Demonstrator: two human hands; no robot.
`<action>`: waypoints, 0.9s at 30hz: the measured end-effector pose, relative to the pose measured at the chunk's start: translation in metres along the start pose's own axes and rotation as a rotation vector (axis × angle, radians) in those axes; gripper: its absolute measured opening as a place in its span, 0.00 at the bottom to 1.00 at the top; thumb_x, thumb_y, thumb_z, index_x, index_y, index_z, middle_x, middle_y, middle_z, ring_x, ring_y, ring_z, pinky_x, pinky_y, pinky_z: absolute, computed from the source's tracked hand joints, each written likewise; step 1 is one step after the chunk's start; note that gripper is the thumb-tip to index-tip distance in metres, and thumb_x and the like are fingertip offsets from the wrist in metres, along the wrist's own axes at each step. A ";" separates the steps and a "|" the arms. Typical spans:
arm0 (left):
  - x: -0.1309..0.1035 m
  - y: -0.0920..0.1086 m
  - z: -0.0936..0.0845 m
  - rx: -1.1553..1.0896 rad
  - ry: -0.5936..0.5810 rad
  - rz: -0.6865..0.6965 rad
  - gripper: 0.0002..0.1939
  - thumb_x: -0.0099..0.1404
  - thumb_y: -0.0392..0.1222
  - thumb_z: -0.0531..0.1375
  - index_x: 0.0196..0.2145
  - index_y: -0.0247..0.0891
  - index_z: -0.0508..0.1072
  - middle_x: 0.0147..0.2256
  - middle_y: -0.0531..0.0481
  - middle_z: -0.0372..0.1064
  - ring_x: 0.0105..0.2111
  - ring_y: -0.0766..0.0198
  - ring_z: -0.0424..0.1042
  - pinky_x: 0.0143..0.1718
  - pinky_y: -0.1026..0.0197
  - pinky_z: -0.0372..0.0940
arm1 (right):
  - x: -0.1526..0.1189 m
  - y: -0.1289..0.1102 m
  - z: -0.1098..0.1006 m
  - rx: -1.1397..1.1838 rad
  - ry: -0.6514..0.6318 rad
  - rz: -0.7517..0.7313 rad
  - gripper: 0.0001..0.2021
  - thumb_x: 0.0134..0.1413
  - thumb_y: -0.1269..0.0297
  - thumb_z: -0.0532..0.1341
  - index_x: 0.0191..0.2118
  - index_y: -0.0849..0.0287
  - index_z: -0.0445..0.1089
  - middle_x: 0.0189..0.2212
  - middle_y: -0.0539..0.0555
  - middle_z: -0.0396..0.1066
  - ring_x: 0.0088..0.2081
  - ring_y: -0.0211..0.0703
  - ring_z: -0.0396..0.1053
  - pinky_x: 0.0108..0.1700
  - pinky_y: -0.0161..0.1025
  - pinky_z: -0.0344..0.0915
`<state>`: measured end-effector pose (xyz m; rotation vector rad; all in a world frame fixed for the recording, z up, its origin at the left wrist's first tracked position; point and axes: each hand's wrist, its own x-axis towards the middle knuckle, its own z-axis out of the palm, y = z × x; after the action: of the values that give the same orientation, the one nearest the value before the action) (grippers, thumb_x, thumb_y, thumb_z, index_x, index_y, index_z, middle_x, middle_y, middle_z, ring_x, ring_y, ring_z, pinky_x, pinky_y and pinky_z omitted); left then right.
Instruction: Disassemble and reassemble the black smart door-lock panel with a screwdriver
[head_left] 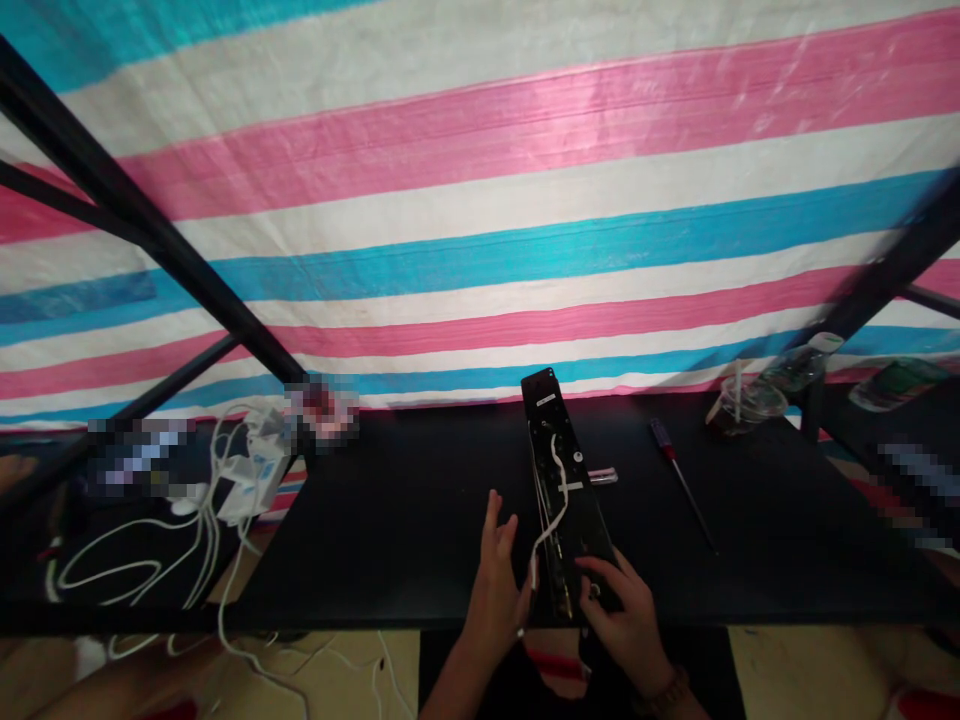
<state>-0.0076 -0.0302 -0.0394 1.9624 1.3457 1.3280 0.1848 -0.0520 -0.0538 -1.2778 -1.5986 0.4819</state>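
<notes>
A long black device [581, 515] lies lengthwise on the dark table, its near end at the front edge. A white cable [561, 500] runs over it and hangs down by its left side. My left hand [496, 580] is beside the device's near left side, fingers apart, with the cable's lower end close to its palm. My right hand [622, 610] rests at the near right end, thumb and fingers curled on the device; whether they pinch a small part is hidden.
A screwdriver [684, 485] and a small clear packet [602, 476] lie right of the device. Plastic cups [742, 398] and a bottle [802, 362] stand at the back right. White cables [206, 515] and a power strip [251, 485] are at the left. A striped sheet [480, 230] hangs behind.
</notes>
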 end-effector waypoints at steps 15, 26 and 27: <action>0.035 0.007 0.083 -0.405 0.122 -0.581 0.32 0.75 0.51 0.47 0.71 0.38 0.51 0.72 0.43 0.45 0.72 0.58 0.44 0.71 0.53 0.41 | -0.013 0.025 0.017 -0.304 0.041 -0.186 0.28 0.64 0.66 0.59 0.68 0.48 0.59 0.69 0.62 0.50 0.66 0.65 0.57 0.57 0.61 0.67; 0.034 0.009 0.074 -0.306 0.074 -0.504 0.29 0.76 0.47 0.46 0.71 0.39 0.52 0.65 0.40 0.62 0.65 0.58 0.62 0.66 0.52 0.55 | -0.016 0.012 0.019 -0.288 -0.059 -0.132 0.33 0.66 0.70 0.56 0.72 0.47 0.48 0.74 0.59 0.40 0.65 0.61 0.61 0.56 0.55 0.72; 0.035 0.010 0.075 -0.300 0.078 -0.510 0.28 0.76 0.47 0.46 0.70 0.40 0.54 0.64 0.40 0.63 0.63 0.58 0.63 0.65 0.52 0.56 | -0.015 0.011 0.018 -0.292 -0.064 -0.135 0.33 0.66 0.71 0.56 0.72 0.48 0.48 0.74 0.60 0.40 0.65 0.61 0.60 0.56 0.55 0.72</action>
<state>0.0650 0.0084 -0.0495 1.2714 1.4559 1.2682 0.1734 -0.0567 -0.0766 -1.3680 -1.8456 0.2114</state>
